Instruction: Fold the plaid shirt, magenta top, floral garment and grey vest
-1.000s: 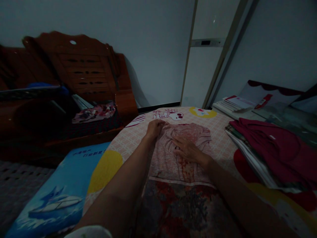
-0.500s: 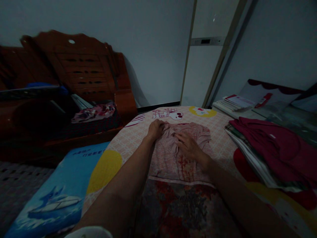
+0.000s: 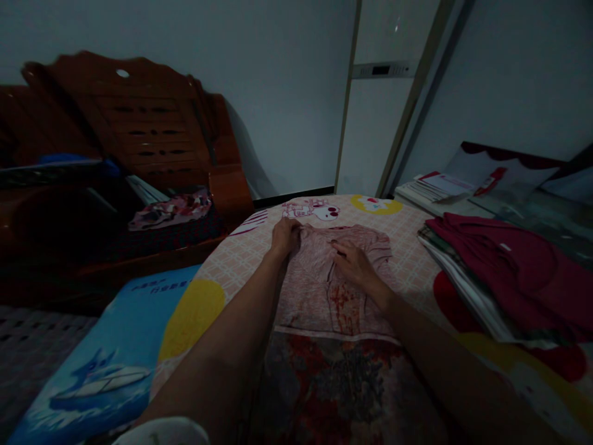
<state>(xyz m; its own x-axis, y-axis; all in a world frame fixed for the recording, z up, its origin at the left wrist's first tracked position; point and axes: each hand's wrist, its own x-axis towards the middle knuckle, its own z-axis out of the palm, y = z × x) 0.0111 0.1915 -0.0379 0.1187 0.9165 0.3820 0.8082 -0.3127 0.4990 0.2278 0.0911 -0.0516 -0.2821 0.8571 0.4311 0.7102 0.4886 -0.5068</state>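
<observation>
Now that the creases near your left hand [image 3: 284, 236] have mostly eased out, the shirt [image 3: 301, 296] lies flatter on the table [image 3: 245, 262]. That hand's pinching its top corner; your right hand [image 3: 354, 264] touches the chest, can't tell if it's gripping.

Arms [image 3: 225, 334] outstretched, hands [image 3: 284, 238] apart

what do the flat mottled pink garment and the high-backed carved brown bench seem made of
Flat mottled pink garment: probably soft knit fabric, matte, with fine creases. High-backed carved brown bench: likely varnished wood, judging by glossy highlights.
</observation>
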